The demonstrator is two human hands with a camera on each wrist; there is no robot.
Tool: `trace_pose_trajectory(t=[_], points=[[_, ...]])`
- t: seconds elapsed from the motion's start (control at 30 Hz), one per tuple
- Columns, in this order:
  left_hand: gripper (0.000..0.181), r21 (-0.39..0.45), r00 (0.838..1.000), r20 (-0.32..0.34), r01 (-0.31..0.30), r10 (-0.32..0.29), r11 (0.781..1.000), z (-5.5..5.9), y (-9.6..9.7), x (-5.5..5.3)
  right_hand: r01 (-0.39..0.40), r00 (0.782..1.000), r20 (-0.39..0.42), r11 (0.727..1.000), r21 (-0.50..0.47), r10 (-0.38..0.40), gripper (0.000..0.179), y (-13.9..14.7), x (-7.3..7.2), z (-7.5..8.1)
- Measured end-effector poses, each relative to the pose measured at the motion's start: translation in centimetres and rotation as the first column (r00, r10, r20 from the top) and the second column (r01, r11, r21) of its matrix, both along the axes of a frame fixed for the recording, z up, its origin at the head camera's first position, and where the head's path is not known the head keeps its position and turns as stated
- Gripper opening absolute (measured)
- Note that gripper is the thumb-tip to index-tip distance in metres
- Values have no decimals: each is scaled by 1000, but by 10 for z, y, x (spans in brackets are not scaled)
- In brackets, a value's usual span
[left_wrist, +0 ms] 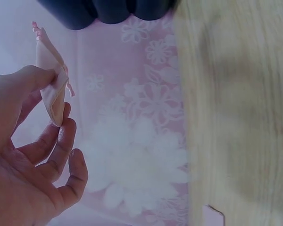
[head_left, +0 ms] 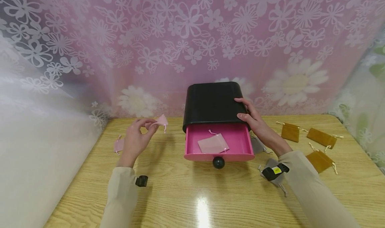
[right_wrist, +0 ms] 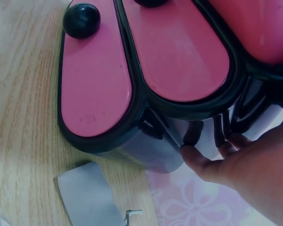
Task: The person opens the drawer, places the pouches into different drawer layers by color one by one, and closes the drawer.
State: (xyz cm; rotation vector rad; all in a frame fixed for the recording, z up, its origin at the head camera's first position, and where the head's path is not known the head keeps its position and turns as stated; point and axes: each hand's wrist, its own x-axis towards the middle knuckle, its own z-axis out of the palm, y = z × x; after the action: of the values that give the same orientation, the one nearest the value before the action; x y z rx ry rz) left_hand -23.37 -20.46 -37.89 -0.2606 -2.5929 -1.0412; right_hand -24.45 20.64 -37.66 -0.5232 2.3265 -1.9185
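My left hand (head_left: 136, 139) pinches a small pink drawstring pouch (head_left: 162, 120) between thumb and fingers, raised above the table's left half. In the left wrist view the pouch (left_wrist: 52, 80) is folded, its pink cords hanging loose. A black cabinet (head_left: 213, 102) with pink drawers stands at the back middle. Its top drawer (head_left: 189, 141) is pulled out, with a pale pink pouch (head_left: 210, 144) lying inside. My right hand (head_left: 255, 121) rests on the cabinet's upper right edge, fingers over the top. The right wrist view shows its fingertips (right_wrist: 193, 157) against the cabinet's black side.
Another pink pouch (head_left: 119, 145) lies on the table (head_left: 168, 194), left of my left hand. Two grey pouches (head_left: 258, 145) lie right of the cabinet, one partly beneath my right wrist. Brown pouches (head_left: 290, 133) lie farther right. A flowered curtain (head_left: 168, 47) hangs behind.
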Motion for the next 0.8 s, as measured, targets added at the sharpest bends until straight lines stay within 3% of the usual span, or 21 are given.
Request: trace_pose_trajectory(t=[0.53, 0.8], points=[[19, -39, 994, -114, -4, 0, 999, 25, 15, 17, -8, 1000, -9, 1000, -24, 8, 53, -1, 1, -1], [14, -41, 981, -192, 32, -40, 999, 39, 28, 27, -20, 1000, 4, 999, -27, 20, 55, 0, 1, 1]])
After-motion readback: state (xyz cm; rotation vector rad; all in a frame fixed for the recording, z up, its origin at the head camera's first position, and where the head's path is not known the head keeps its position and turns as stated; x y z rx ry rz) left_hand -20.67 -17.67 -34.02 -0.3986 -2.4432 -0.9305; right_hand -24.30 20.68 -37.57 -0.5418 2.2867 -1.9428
